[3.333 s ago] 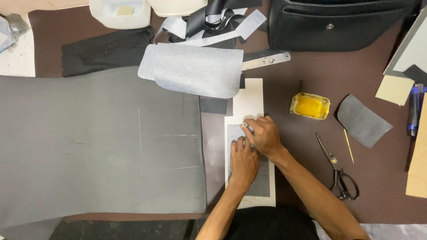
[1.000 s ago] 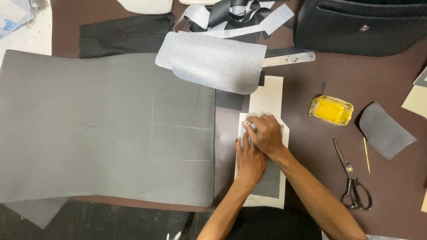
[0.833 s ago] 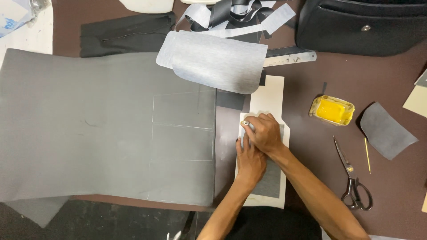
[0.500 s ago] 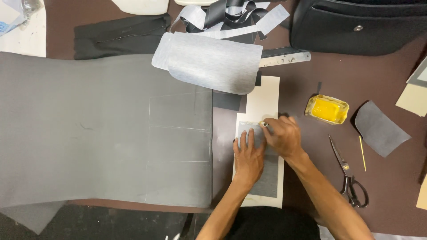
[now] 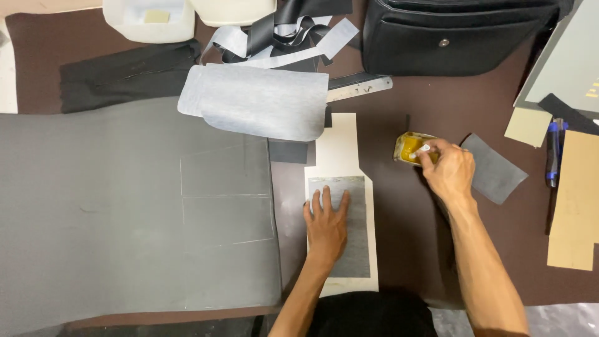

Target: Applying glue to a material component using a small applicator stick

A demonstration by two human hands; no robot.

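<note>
Head view, looking down on a brown worktable. L hand lies flat, palm down, fingers spread, on a small grey rectangular piece; it grips nothing, only presses. The grey piece sits on a cream card template, roughly centred on the template's wide lower part, w/ cream margin showing at right and below. R hand is over the small yellow tin, just right of the template; fingers are bunched around a small whitish item at the tin's mouth, but what it is cannot be told. Tin rests on the table, apart from the template.

Surroundings: large grey sheet w/ scored rectangle lines fills the left half, its right edge just beside the template. A pale grey curved panel overlaps the sheet's top edge; a metal ruler pokes out from beneath it at right. Dark grey patch lies just right of the R hand. Black bag at top, black and grey straps beside it. Tan card pieces and a blue pen at far right
</note>
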